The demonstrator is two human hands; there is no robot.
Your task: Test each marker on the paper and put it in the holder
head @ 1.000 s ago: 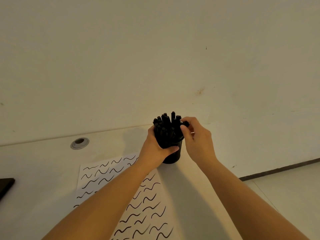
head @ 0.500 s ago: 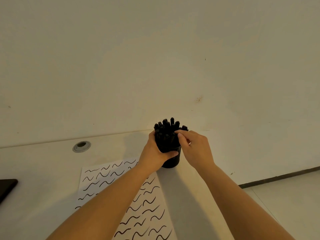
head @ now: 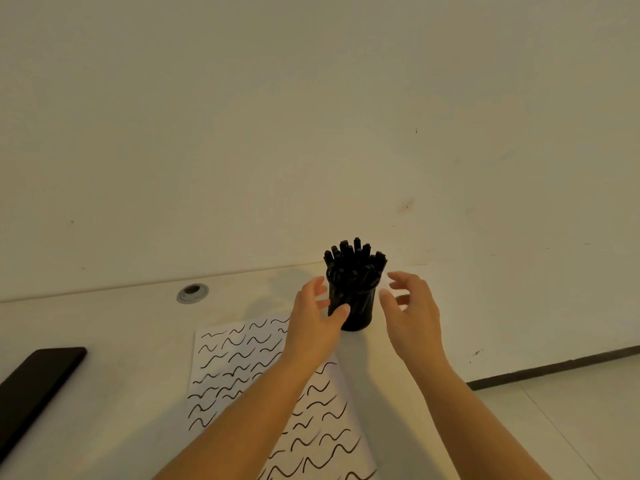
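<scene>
Both hands (head: pixel 313 327) spread beside holder (head: pixel 356 306)

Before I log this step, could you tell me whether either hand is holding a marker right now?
No, the left hand and right hand are both open beside the holder.

White table (head: pixel 104 323): black holder (head: pixel 356 311) at rear; scribbled paper (head: pixel 235 368) just before it; dark flat object (head: pixel 38 379) far left.

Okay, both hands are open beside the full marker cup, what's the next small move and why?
Probably draw both hands back. The holder stands upright, packed with markers; the left hand and right hand hold nothing, and no loose marker shows on the paper.
</scene>
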